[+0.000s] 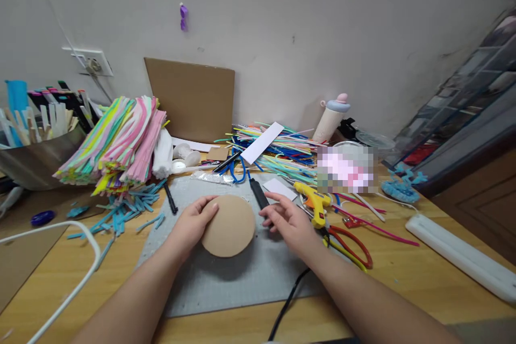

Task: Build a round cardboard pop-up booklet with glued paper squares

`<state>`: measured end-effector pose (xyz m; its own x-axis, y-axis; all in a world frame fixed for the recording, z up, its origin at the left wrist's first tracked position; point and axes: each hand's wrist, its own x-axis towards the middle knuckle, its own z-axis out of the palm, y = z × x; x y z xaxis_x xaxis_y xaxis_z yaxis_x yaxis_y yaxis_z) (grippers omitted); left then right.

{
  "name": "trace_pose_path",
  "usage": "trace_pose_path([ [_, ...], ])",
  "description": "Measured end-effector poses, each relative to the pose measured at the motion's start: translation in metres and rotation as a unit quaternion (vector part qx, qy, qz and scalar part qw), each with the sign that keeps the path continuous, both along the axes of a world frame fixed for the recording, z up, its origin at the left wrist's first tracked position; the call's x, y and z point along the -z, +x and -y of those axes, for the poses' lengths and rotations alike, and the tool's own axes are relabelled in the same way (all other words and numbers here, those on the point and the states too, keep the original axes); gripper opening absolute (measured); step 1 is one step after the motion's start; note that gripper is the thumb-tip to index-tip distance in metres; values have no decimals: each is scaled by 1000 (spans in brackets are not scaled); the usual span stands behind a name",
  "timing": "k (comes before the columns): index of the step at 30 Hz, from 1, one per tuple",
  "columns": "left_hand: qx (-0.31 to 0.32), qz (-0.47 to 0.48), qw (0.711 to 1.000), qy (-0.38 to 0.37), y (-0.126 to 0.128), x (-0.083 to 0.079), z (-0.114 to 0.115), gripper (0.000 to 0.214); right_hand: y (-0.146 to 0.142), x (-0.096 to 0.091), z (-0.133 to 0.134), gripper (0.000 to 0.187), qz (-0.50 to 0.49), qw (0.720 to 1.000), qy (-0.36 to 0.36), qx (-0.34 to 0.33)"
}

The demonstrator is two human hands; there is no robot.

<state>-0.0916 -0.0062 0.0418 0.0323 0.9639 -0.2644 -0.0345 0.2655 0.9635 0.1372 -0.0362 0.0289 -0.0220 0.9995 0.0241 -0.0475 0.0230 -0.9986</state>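
Note:
My left hand [198, 223] grips a round brown cardboard disc [229, 227] by its left edge, thumb on top, above the grey mat [193, 295]. On the right, my right hand [288, 220] hovers with bent fingers slightly apart and nothing visible in them. Its fingertips are close to the lower end of a black handled tool [258, 192]; whether they touch it I cannot tell. Just beyond this hand lie a yellow glue gun [316, 203] and a white card [279, 188]. A black marker [170, 198] rests left of the disc.
Bundled pastel pipe cleaners [124, 140] and cut blue pieces [124, 209] lie left. A cardboard sheet [193, 99] leans on the wall. Behind the mat is a pile of pipe cleaners [278, 142]. Orange-handled scissors [357, 244] and a black cable [288, 303] flank my right forearm.

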Motion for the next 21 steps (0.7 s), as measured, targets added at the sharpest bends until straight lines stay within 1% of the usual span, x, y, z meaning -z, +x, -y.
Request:
trace_pose_path([
  [2,-49,4,999,13,-6,6,-9,51,11,-3,-7,32,14,997,35,63],
  [5,-145,11,989,35,-16,13,-22,50,28,-6,-20,34,0,986,73,148],
  [7,-186,12,982,36,-20,16,-27,46,36,-5,-28,33,-10,978,97,187],
  [8,-194,12,980,32,-22,16,-29,44,37,-4,-32,39,-13,974,107,200],
  [9,-194,13,980,28,-22,16,-29,42,38,-2,-34,52,-10,971,116,207],
  [10,-187,16,982,26,-22,15,-29,41,37,1,-35,65,1,970,125,207],
  [11,-174,20,984,26,-21,13,-28,40,34,3,-34,72,15,971,133,199],
  [13,-133,34,990,40,-16,8,-23,42,25,8,-28,71,29,979,135,149],
  [14,-108,41,992,52,-13,5,-19,44,19,9,-23,69,13,987,122,104],
  [15,-82,47,993,65,-9,2,-14,47,12,9,-16,68,-24,994,95,49],
  [16,-57,51,994,78,-5,-1,-9,49,6,8,-10,69,-75,996,53,-14],
  [18,-14,54,994,99,5,-6,2,48,-7,5,3,68,-155,978,-39,-131],
  [19,3,55,993,106,9,-7,7,46,-12,3,9,67,-167,969,-63,-171],
  [21,20,59,992,114,16,-9,15,47,-18,1,15,63,-162,966,-56,-193],
])
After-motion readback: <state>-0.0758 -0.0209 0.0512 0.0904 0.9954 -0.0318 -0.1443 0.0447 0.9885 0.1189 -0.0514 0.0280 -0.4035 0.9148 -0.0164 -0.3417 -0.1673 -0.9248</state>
